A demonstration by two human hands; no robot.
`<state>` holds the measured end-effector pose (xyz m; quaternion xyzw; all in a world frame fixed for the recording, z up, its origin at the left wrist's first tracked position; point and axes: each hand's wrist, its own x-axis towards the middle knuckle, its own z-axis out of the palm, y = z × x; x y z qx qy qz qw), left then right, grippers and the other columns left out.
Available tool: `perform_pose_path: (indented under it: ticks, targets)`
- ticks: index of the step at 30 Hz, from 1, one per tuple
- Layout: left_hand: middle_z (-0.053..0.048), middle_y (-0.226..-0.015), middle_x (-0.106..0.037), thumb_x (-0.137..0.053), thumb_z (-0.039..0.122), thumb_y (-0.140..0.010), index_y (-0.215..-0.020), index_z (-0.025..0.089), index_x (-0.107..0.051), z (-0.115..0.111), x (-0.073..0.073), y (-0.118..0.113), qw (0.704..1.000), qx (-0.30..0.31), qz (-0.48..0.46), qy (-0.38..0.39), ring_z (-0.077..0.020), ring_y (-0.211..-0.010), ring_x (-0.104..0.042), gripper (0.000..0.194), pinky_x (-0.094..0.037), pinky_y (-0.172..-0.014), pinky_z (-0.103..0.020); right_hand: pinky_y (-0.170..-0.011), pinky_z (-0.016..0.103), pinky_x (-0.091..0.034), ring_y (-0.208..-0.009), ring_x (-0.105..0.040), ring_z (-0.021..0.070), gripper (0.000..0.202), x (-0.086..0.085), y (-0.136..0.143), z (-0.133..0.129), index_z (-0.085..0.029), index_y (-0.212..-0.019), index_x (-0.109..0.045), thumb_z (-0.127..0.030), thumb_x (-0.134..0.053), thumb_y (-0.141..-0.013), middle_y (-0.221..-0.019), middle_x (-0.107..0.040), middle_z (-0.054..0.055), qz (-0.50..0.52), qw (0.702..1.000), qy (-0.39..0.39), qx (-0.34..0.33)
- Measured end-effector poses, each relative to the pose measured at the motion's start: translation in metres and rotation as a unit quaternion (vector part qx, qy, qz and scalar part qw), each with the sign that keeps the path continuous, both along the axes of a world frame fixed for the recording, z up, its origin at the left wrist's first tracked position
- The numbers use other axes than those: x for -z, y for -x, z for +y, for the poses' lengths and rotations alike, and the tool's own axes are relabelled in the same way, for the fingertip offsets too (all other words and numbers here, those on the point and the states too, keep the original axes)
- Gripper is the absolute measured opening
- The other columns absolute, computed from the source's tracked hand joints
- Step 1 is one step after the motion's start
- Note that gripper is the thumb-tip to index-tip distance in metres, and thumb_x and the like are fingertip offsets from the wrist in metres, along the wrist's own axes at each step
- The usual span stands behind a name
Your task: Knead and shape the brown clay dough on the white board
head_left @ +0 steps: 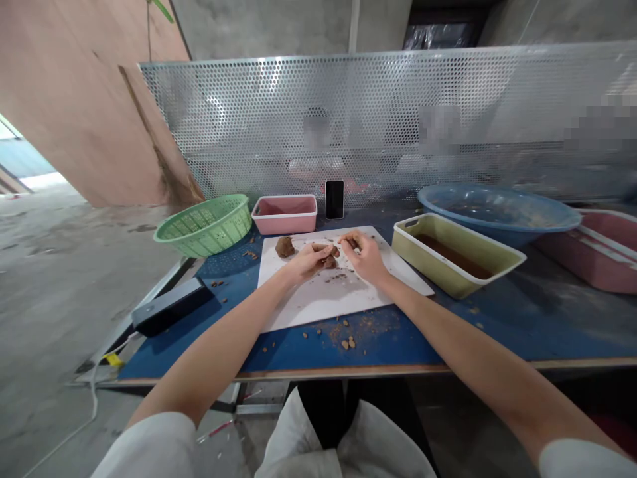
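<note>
Over a white board [318,302], my left hand [311,262] is closed on a small piece of brown clay [330,262], which shows at its fingertips. Just to the right, my right hand [365,255] has its fingers curled in, with a bit of brown clay showing beneath them. The two hands are close but apart. Left of them a larger round clay lump [285,247] rests on the board. Small clay crumbs [338,277] are scattered between and below my hands.
A green basket [206,226], a pink bin [284,216] and an upright phone [335,199] stand behind the board. To the right are an olive bin [458,255] with brown liquid, a blue basin [497,209] and another pink bin [592,252]. A dark box [172,307] lies left.
</note>
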<state>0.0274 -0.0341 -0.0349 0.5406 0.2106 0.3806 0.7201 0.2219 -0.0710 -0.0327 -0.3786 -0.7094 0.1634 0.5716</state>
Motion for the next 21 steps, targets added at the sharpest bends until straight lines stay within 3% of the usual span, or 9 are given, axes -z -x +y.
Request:
perform_pose_path:
  ticks: [4, 7, 21]
  targets:
    - [0.001, -0.066, -0.053, -0.099, 0.052, -0.073, -0.079, 0.010, -0.075, -0.0010, -0.0029, -0.0005, 1.000, -0.011, 0.002, 0.013, -0.0089, -0.059, -0.042, 0.048, -0.047, -0.069, -0.029, -0.074, 0.035, -0.046, -0.072, -0.052, 0.0180, 0.014, 0.0005, -0.0025, -0.0003, -0.025, -0.104, -0.067, -0.038, -0.068, -0.100, -0.082, -0.054, -0.001, -0.065, 0.996, -0.059, -0.003]
    - [0.001, -0.066, -0.054, -0.098, 0.053, -0.074, -0.080, 0.010, -0.075, -0.0011, -0.0035, -0.0016, 1.000, -0.014, -0.003, 0.017, -0.0099, -0.060, -0.044, 0.049, -0.046, -0.068, -0.029, -0.077, 0.036, -0.049, -0.078, -0.054, 0.0194, 0.025, 0.0009, -0.0036, -0.0003, -0.026, -0.117, -0.067, -0.038, -0.076, -0.098, -0.090, -0.056, 0.001, -0.120, 0.989, -0.091, -0.006]
    - [-0.006, -0.083, -0.066, -0.097, 0.055, -0.075, -0.090, 0.010, -0.080, -0.0033, -0.0031, -0.0065, 0.998, -0.039, -0.025, 0.043, -0.0109, -0.067, -0.054, 0.050, -0.046, -0.066, -0.027, -0.087, 0.042, -0.055, -0.090, -0.064, 0.0254, 0.016, 0.0005, -0.0039, -0.0011, -0.027, -0.111, -0.072, -0.041, -0.067, -0.106, -0.096, -0.066, 0.006, -0.177, 0.978, -0.106, 0.020]
